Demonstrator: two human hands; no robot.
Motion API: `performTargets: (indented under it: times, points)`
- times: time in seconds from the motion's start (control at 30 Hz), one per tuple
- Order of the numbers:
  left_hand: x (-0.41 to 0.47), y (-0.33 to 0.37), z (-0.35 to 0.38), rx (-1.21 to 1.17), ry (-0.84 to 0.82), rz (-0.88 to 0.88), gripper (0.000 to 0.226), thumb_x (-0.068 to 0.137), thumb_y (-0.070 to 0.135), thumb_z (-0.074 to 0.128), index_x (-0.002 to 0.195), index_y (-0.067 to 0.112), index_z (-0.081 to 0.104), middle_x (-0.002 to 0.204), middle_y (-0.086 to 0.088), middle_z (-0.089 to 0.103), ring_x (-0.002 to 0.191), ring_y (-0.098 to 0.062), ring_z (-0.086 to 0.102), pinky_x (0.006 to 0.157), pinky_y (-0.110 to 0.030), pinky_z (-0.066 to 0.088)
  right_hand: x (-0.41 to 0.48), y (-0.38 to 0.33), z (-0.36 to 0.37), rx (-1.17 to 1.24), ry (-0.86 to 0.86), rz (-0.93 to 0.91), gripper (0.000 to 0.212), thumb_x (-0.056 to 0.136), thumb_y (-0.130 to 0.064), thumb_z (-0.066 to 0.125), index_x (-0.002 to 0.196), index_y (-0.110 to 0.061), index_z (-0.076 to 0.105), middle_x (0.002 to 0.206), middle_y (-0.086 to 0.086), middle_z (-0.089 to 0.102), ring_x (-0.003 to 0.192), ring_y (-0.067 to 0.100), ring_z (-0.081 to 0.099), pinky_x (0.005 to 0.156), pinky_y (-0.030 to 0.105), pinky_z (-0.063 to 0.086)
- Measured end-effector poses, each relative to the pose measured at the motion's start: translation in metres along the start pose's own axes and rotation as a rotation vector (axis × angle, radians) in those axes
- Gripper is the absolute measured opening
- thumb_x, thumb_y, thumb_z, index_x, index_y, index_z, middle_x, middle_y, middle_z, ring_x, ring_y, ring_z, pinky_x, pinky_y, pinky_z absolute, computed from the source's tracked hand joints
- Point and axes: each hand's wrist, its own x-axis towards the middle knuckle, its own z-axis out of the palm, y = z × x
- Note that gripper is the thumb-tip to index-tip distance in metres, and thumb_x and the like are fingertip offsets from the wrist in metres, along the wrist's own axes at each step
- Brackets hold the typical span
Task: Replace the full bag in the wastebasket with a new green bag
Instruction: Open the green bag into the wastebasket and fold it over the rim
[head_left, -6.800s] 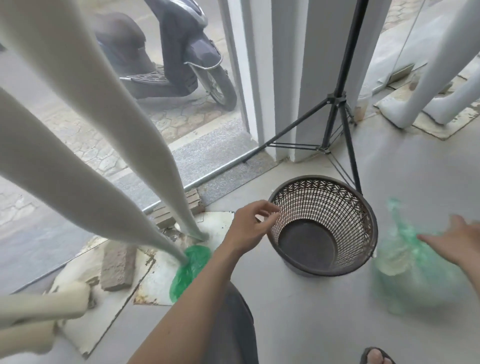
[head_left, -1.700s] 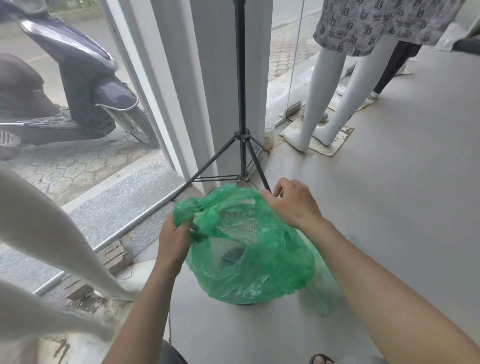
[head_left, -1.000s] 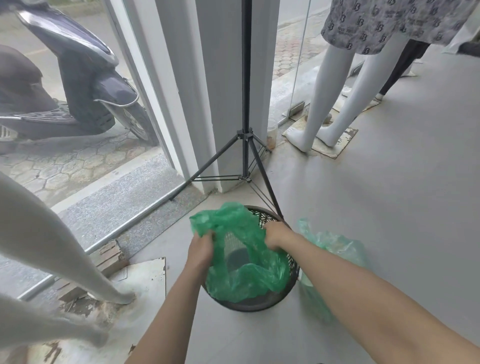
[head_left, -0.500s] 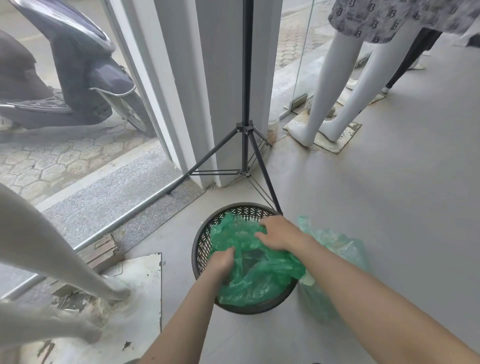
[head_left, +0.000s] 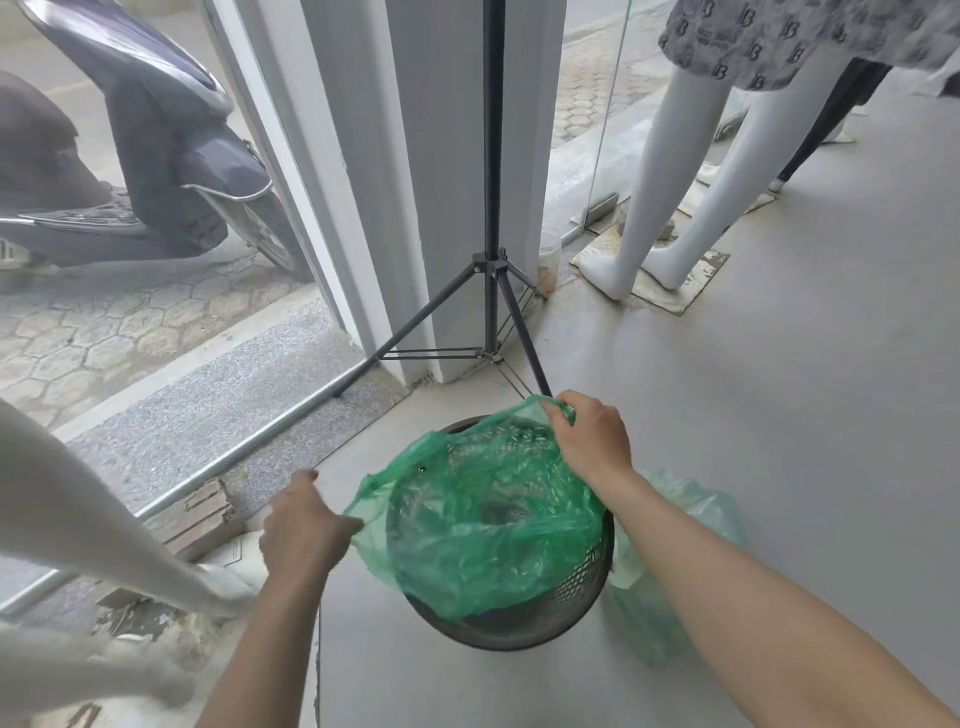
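A grey, smooth floor (head_left: 753, 395) is filling the room, running up to a glass shopfront and a white pillar (head_left: 426, 171). A black tripod (head_left: 491, 218) is standing against the pillar, one leg reaching down toward the basket's 12 o'clock. Through the glass at 10 o'clock a scooter (head_left: 130, 156) is sitting on paving stones. Mannequin legs (head_left: 675, 182) are standing at 1 o'clock, and more are crossing the frame at 8 o'clock.

The basket (head_left: 550, 618), dark and lattice-walled, is sitting on the floor between the two arms. The left hand (head_left: 304, 525) is at the basket's 9 o'clock, closed on the bag's edge and pulling it outward past the rim. The right hand (head_left: 589, 436) is at about 1 o'clock of the basket, fingers pinching a bag handle above the far rim.

The green bag (head_left: 488, 525) is lying spread over the basket's mouth, thin, translucent and crinkled, sagging inside with the lattice showing through; its near edge is draping over the rim at 7 o'clock. A paler full bag (head_left: 675, 519) is sitting just beside the basket at 3 o'clock, partly hidden by the right forearm.
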Motion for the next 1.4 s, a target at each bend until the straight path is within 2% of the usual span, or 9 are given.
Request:
performTargets:
  times: [0.1,0.2,0.3,0.5,0.7,0.87,1.1,1.2,1.4]
  points:
    - [-0.019,0.039,0.0,0.094,0.104,0.556,0.109,0.07,0.049,0.083,0.159,0.04,0.019,0.171,-0.004,0.002,0.158,-0.028,0.001,0.124,-0.052,0.003,0.013,-0.001,0.002,-0.056,-0.024,0.004,0.036,0.1,-0.049,0.054,0.104,-0.02,0.074,0.081,0.002,0.074,0.074,0.026,0.068,0.059,0.032,0.049]
    - [-0.017,0.069,0.023,0.148,0.033,0.809,0.067,0.087,0.071,0.046,0.15,0.048,0.037,0.164,0.01,0.022,0.158,-0.025,0.01,0.125,-0.052,0.0,0.022,-0.005,0.004,-0.12,-0.084,0.007,0.041,0.097,-0.051,0.056,0.1,-0.015,0.076,0.082,0.004,0.076,0.072,0.026,0.068,0.063,0.034,0.056]
    - [0.001,0.08,0.041,0.065,0.028,0.572,0.053,0.093,0.066,0.045,0.127,0.032,0.068,0.122,-0.005,0.064,0.117,-0.031,0.061,0.101,-0.047,0.049,0.03,-0.004,0.008,-0.184,-0.144,0.032,0.044,0.095,-0.05,0.059,0.091,-0.011,0.077,0.077,0.007,0.076,0.063,0.024,0.065,0.059,0.031,0.052]
    - [0.029,0.056,0.038,-0.1,-0.024,0.177,0.04,0.097,0.026,0.047,0.07,0.004,0.068,0.079,-0.01,0.069,0.065,-0.024,0.058,0.063,-0.032,0.045,0.054,0.02,0.015,-0.122,-0.486,0.422,0.033,0.084,-0.04,0.074,0.097,-0.011,0.067,0.09,0.006,0.064,0.073,0.023,0.06,0.052,0.026,0.043]
    - [0.022,-0.009,0.042,-0.59,-0.576,-0.207,0.032,0.092,0.03,0.047,0.094,0.007,0.069,0.095,-0.02,0.068,0.086,-0.033,0.065,0.083,-0.045,0.052,0.02,0.055,0.019,0.364,-0.832,0.73,0.048,0.093,-0.041,0.07,0.122,-0.004,0.06,0.108,0.007,0.063,0.091,0.023,0.064,0.09,0.036,0.055]
    - [0.002,-0.036,0.009,-0.761,-0.444,0.057,0.019,0.091,0.004,0.062,0.086,0.017,0.075,0.114,-0.005,0.067,0.102,-0.027,0.062,0.087,-0.042,0.048,-0.015,0.043,-0.036,0.486,-0.506,0.176,0.048,0.088,-0.011,0.076,0.132,-0.029,0.064,0.136,-0.004,0.061,0.133,0.017,0.051,0.115,0.043,0.039]
    - [-0.061,-0.059,-0.029,0.166,-0.35,1.003,0.08,0.07,0.054,0.072,0.143,0.052,0.041,0.158,0.03,0.031,0.148,0.002,0.025,0.118,-0.034,0.025,-0.077,0.047,-0.083,-0.025,-0.512,-0.333,0.061,0.077,-0.016,0.052,0.125,-0.053,0.064,0.115,-0.017,0.06,0.115,0.004,0.045,0.104,0.034,0.035]
    - [-0.066,-0.062,-0.008,0.468,-0.369,1.034,0.089,0.06,0.085,0.065,0.138,0.048,0.044,0.164,0.022,0.018,0.14,-0.006,0.034,0.114,-0.034,0.033,-0.102,0.062,-0.08,-0.108,-0.659,-0.346,0.062,0.074,-0.033,0.066,0.135,-0.044,0.057,0.146,-0.023,0.047,0.137,0.0,0.033,0.119,0.035,0.03]
    - [-0.047,-0.036,0.017,0.414,-0.048,1.188,0.042,0.072,0.055,0.081,0.1,0.03,0.06,0.126,0.002,0.067,0.074,-0.023,0.071,0.063,-0.031,0.052,-0.105,0.078,-0.07,-0.114,-0.684,-0.328,0.082,0.058,-0.057,0.088,0.128,-0.041,0.047,0.168,-0.026,0.008,0.15,-0.004,0.016,0.12,0.024,0.023]
